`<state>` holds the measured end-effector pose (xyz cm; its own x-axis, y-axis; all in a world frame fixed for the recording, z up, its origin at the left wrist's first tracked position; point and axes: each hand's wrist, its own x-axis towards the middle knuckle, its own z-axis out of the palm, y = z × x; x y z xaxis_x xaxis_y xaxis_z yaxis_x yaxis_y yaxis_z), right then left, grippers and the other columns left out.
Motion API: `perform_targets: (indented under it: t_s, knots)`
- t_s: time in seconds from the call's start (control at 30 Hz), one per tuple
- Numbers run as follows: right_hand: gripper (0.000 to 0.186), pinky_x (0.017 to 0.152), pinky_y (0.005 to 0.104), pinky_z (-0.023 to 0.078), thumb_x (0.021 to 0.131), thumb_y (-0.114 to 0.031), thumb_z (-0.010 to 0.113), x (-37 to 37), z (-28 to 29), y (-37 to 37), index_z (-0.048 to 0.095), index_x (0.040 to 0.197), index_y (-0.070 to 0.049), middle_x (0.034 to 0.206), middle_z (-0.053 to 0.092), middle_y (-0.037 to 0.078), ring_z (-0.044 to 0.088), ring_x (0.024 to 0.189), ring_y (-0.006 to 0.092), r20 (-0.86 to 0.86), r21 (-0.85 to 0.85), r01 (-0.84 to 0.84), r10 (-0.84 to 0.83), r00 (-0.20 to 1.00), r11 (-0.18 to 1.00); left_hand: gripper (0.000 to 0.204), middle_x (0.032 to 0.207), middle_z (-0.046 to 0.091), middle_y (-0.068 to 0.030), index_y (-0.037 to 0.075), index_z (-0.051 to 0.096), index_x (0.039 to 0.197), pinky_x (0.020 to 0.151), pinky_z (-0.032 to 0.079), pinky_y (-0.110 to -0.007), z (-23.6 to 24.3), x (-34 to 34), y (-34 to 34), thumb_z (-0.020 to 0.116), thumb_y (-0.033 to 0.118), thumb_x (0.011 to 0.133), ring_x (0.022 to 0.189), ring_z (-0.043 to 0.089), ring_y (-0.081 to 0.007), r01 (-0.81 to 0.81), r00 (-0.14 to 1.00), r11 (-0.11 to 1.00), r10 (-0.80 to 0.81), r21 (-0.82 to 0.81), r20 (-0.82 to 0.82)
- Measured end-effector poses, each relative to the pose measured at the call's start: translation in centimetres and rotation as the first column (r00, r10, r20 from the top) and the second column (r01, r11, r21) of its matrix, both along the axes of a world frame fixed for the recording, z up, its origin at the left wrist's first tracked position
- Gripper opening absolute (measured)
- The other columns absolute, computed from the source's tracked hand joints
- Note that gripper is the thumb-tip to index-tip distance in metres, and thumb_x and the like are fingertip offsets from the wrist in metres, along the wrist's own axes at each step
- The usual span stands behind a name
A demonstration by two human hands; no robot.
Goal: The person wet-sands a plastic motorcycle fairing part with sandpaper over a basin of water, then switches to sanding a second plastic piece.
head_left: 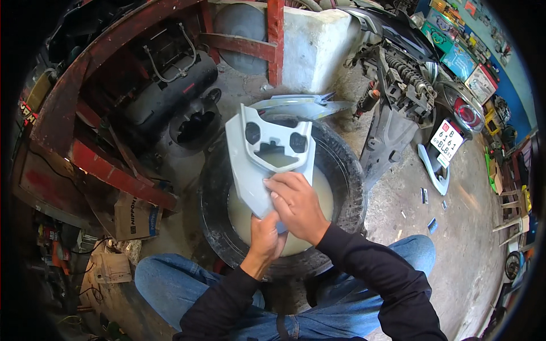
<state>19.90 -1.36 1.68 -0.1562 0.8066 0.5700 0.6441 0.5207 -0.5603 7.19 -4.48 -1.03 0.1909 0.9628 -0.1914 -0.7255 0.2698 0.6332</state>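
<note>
One pale panel [248, 181] points forward, left hand [265, 236] pinching its near end, right hand [300, 208] against it, grip unclear.

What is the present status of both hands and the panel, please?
Left hand gripping pale panel, lower end. Right hand on its face. Panel above black tub, cloudy water inside. No obstruction visible.
</note>
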Motion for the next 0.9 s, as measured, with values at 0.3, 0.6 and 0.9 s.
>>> perform_targets:
  t_s: [0.3,0.6,0.9]
  knots:
    - [0.023,0.094,0.0425,0.049,0.090,-0.008,0.058,0.5,-0.3,0.3,0.072,0.106,0.001,0.111,0.067,0.016,0.061,0.105,0.0341,-0.070,-0.036,-0.060,0.058,0.996,0.998,0.054,0.130,0.059,-0.0116,-0.002,0.048,0.138,0.108,0.045,-0.045,0.7,-0.8,0.6,0.053,-0.004,0.084,0.122,0.058,-0.0271,0.020,1.000,1.000,-0.019,-0.020,0.017]
    - [0.025,0.095,0.0432,0.049,0.085,-0.005,0.061,1.8,-0.3,1.1,0.070,0.106,0.003,0.108,0.066,0.016,0.060,0.106,0.0346,-0.032,-0.006,0.051,-0.051,0.998,0.999,0.057,0.128,0.059,-0.0108,0.000,0.046,0.139,0.107,0.045,-0.045,1.0,-0.8,0.7,0.053,-0.005,0.084,0.121,0.059,-0.0261,0.033,0.999,0.999,-0.033,0.018,0.017]
    - [0.023,0.093,0.0416,0.050,0.086,-0.007,0.061,3.6,-0.7,1.7,0.071,0.106,0.001,0.107,0.067,0.015,0.063,0.101,0.0327,0.044,-0.017,0.071,-0.070,0.997,0.997,0.054,0.129,0.058,-0.0123,-0.002,0.046,0.139,0.107,0.046,-0.045,1.8,-1.1,1.7,0.054,-0.006,0.085,0.120,0.059,-0.0284,-0.003,0.998,1.000,0.003,-0.013,0.056]
